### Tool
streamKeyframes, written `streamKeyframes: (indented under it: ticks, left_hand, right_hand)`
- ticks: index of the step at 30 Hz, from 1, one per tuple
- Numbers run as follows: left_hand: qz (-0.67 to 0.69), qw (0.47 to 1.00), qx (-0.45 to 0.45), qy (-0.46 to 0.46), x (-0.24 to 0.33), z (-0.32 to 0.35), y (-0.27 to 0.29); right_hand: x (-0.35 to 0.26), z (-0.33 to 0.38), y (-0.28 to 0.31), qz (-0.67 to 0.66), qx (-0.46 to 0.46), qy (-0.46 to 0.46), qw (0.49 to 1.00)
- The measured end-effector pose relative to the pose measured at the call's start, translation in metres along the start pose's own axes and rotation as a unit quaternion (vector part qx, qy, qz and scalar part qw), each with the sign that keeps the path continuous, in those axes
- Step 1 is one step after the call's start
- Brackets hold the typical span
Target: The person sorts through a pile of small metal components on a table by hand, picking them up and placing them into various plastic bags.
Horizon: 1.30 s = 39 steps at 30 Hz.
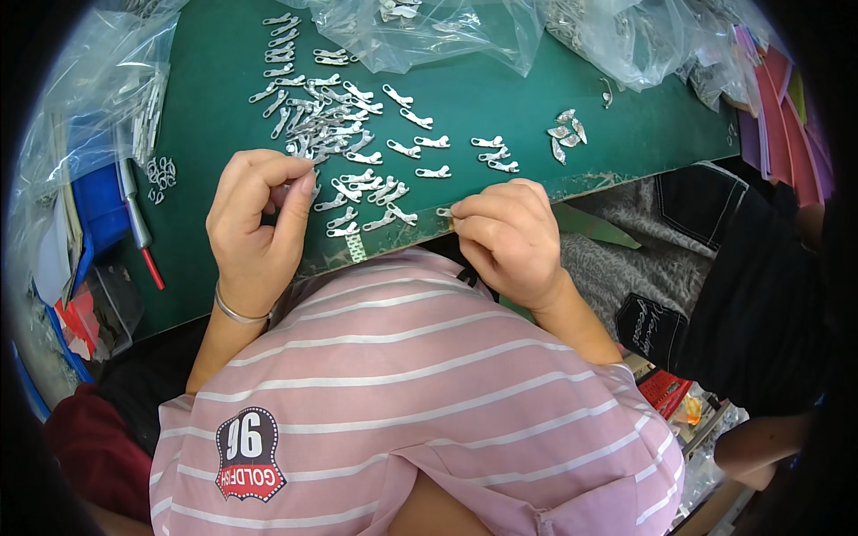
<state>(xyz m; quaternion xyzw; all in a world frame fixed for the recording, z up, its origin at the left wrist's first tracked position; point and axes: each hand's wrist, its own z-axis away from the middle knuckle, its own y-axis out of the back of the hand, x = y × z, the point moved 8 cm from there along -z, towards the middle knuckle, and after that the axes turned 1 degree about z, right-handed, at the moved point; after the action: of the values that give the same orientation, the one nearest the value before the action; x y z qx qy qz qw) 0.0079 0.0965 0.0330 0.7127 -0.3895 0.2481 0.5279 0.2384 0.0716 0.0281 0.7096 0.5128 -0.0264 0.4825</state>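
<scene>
A heap of small silver metal zipper pulls (pixel 331 129) lies on the green table in front of me. My left hand (pixel 255 219) is at the heap's near left side, its thumb and index finger curled together. Whatever may be between those fingertips is hidden. At the table's front edge, my right hand (pixel 511 234) pinches one silver zipper pull (pixel 444 213) between thumb and fingers, and its rounded end sticks out to the left. Several loose pulls (pixel 384 190) are scattered between the two hands, and a few more (pixel 494 154) lie just beyond the right hand.
Clear plastic bags (pixel 438 36) with metal parts lie along the far side. A cluster of leaf-shaped silver pieces (pixel 567 136) is at the right, small rings (pixel 161 177) at the left. Beside them lies a pen with a red tip (pixel 150 259). Another person's dark clothing (pixel 751 295) is close at right.
</scene>
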Motion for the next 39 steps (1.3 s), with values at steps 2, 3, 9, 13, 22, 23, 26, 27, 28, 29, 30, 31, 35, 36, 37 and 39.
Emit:
streamKeyframes:
  ticks: [2,3,9,13,22,23,26,27,28,29,30,31,35,36,37,39]
  left_hand:
    - [0.003,1.000,0.006,-0.006,0.001,0.000,0.000]
    - [0.003,1.000,0.006,-0.006,0.001,0.000,0.001]
    - [-0.002,1.000,-0.001,0.003,-0.003,0.002,0.005]
    - [0.014,0.999,0.009,0.037,-0.015,0.004,0.010]
    - [-0.049,0.999,0.011,0.022,-0.014,-0.007,0.015]
    - [-0.056,0.998,0.003,-0.004,-0.011,-0.008,0.009]
    - [-0.082,0.995,-0.034,-0.042,-0.009,-0.004,-0.005]
    - [-0.078,0.996,-0.024,-0.047,-0.008,-0.005,-0.006]
    - [-0.080,0.996,-0.023,-0.041,-0.008,-0.005,-0.006]
    - [-0.079,0.996,-0.022,-0.034,-0.009,-0.005,-0.006]
    - [-0.078,0.996,-0.021,-0.027,-0.009,-0.006,-0.005]
    - [-0.079,0.996,-0.022,-0.020,-0.009,-0.006,-0.005]
    - [-0.084,0.995,-0.043,-0.010,-0.009,-0.009,-0.005]
    - [-0.086,0.995,-0.052,-0.010,-0.009,-0.010,-0.006]
    - [-0.089,0.994,-0.053,-0.019,-0.008,-0.011,-0.007]
    - [-0.094,0.993,-0.057,-0.038,-0.004,-0.014,-0.008]
  right_hand:
    - [0.000,-0.002,-0.005,0.007,-0.008,0.005,1.000]
    - [0.001,-0.003,-0.007,0.014,-0.015,0.011,1.000]
    - [0.012,-0.006,0.012,0.015,0.055,-0.039,0.998]
    - [0.017,-0.005,0.021,0.015,0.081,-0.071,0.994]
    - [0.003,-0.020,-0.008,-0.018,0.029,-0.051,0.998]
    - [-0.001,-0.028,-0.011,-0.008,0.017,-0.041,0.999]
    - [-0.005,-0.044,-0.024,0.003,-0.002,-0.022,1.000]
    - [-0.005,-0.050,-0.025,0.013,-0.010,-0.018,1.000]
    - [-0.005,-0.055,-0.027,0.023,-0.019,-0.014,0.999]
    - [0.000,-0.055,-0.027,0.035,-0.006,-0.026,0.999]
    - [0.005,-0.058,-0.022,0.048,0.006,-0.039,0.998]
    - [0.010,-0.059,-0.017,0.062,0.017,-0.053,0.997]
    - [0.023,-0.056,-0.007,0.073,0.068,-0.071,0.992]
    - [0.023,-0.055,-0.007,0.072,0.066,-0.073,0.993]
    - [0.022,-0.055,-0.008,0.071,0.058,-0.070,0.993]
    - [0.017,-0.057,-0.012,0.068,0.042,-0.064,0.995]
